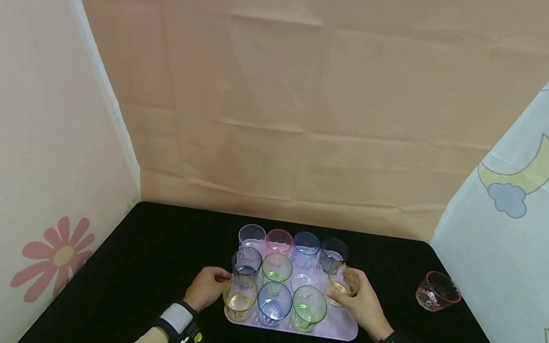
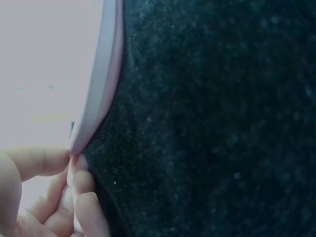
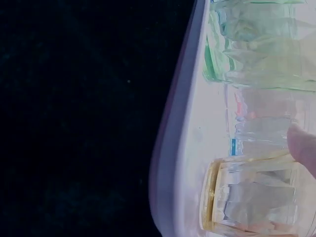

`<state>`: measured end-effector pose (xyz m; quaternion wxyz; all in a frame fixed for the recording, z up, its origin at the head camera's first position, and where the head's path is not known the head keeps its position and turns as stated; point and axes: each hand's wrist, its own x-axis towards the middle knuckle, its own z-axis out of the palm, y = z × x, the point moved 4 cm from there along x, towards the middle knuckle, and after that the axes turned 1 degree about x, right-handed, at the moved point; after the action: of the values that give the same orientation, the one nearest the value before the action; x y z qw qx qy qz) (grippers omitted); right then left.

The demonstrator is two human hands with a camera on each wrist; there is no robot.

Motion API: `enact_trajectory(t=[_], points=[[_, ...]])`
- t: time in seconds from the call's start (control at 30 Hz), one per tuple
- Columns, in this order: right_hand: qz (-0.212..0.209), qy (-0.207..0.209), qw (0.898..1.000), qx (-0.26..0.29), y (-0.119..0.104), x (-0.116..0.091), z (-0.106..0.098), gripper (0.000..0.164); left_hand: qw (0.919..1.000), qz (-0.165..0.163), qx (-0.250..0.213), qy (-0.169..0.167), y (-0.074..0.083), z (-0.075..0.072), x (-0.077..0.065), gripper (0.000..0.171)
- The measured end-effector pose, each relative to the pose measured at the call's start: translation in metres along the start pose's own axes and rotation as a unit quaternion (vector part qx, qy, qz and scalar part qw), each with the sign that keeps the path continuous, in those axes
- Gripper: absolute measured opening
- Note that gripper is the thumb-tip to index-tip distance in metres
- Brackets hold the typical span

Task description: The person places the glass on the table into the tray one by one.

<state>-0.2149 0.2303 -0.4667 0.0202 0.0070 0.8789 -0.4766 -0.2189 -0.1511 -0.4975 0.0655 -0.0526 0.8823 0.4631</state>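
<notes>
My right hand (image 1: pixel 361 300) grips a yellow-tinted glass (image 1: pixel 337 281) at the right side of a pale lilac tray (image 1: pixel 341 329). In the right wrist view this yellow glass (image 3: pixel 256 197) is upright relative to the tray, inside its rim; whether its base touches is hard to tell. At the tray's left edge, my left hand (image 1: pixel 208 288) pinches the rim between thumb and fingers, and the left wrist view shows that rim (image 2: pixel 98 94) close up. Nearest the left hand stands another yellow glass (image 1: pixel 240 299), with a blue glass (image 1: pixel 274 303) and a green glass (image 1: pixel 309 309) along the front.
Several more glasses fill the tray's back rows, among them a pink-rimmed one (image 1: pixel 279 239) and a dark grey one (image 1: pixel 334 253). A red-tinted glass (image 1: pixel 438 292) stands apart on the black table (image 1: pixel 158 253), near its right edge. Hung sheets enclose the table's sides and back.
</notes>
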Motion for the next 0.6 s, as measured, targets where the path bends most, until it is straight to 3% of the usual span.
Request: enact_trajectory(t=[0.6], points=[[0.005, 0.0, 1.0, 0.004, 0.001, 0.0034, 0.0061, 0.089, 1.0, 0.005, -0.007, -0.002, 0.003, -0.0004, -0.0019, 0.023]])
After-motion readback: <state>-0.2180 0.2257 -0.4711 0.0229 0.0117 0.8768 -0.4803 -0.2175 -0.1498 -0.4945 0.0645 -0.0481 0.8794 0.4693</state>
